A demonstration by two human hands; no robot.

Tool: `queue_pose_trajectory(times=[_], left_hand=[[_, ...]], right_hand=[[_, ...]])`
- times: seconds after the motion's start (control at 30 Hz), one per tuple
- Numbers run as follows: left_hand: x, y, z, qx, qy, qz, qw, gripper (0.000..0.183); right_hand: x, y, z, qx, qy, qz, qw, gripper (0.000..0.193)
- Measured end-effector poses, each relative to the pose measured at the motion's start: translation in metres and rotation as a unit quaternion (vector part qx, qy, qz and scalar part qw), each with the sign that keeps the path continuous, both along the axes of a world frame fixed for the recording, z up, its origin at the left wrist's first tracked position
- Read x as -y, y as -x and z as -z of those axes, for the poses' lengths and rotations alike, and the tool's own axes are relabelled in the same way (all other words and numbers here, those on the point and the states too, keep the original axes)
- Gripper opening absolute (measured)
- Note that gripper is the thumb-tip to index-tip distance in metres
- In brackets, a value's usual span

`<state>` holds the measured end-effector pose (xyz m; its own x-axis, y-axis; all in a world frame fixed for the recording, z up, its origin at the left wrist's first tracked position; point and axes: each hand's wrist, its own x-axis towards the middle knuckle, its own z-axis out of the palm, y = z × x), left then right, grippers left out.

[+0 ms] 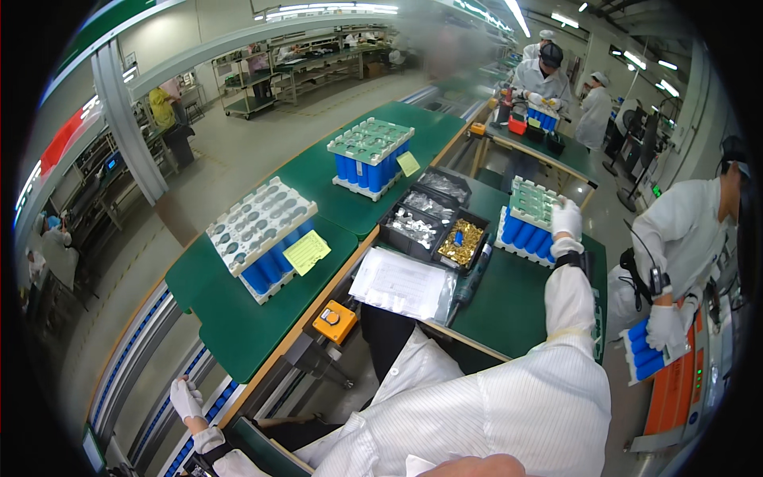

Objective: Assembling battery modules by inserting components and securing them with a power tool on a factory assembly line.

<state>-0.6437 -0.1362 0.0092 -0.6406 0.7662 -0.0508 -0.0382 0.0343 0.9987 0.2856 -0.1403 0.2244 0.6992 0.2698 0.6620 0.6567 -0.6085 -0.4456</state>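
A battery pack (528, 215) of blue cylindrical cells, with a green plate on top and white holders, stands on the green bench to the right. My right hand (566, 219), in a white glove, is closed at the pack's right end; the fingertips are partly hidden. Far down at the left, my left hand (187, 399), also gloved, hangs beside the roller conveyor (218, 401) with its fingers curled; whatever may be in them is too small to tell. An electric screwdriver (474, 274) lies left of the pack, next to a bin of brass-coloured screws (462, 242).
Two more packs, one white-topped (262, 222) and one green-topped (370, 147), stand on the green boards with yellow notes. Bagged papers (403, 282) lie at the bench edge near an orange switch box (335, 321). A co-worker (675, 230) at right handles another pack (642, 351). Others work beyond.
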Motion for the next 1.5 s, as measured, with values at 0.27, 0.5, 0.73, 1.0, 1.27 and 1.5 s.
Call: queue_pose_trajectory(times=[0.27, 0.5, 0.73, 1.0, 1.27, 1.5], left_hand=[[-0.011, -0.003, 0.000, -0.014, -0.039, -0.006, 0.999, 0.020], [0.019, -0.044, -0.100, -0.066, -0.072, 0.003, 0.995, 0.018], [0.045, -0.194, -0.222, -0.230, -0.126, 0.141, 0.955, 0.016], [0.062, -0.293, -0.271, -0.435, -0.129, 0.332, 0.827, 0.050], [0.010, -0.265, -0.237, -0.233, -0.080, 0.210, 0.946, 0.028], [-0.079, -0.243, -0.229, 0.051, -0.066, 0.077, 0.994, 0.023]], right_hand=[[0.049, -0.157, 0.052, -0.277, 0.090, 0.111, 0.950, 0.050], [-0.008, -0.123, -0.020, -0.124, -0.409, -0.156, 0.891, 0.034], [-0.041, 0.149, -0.145, -0.014, -0.188, -0.519, 0.834, 0.020], [-0.039, 0.411, -0.122, 0.167, 0.227, -0.845, 0.454, 0.009], [-0.129, 0.403, -0.085, 0.013, 0.010, -0.842, 0.540, 0.029], [-0.172, 0.379, -0.043, -0.376, 0.170, -0.770, 0.487, 0.045]])
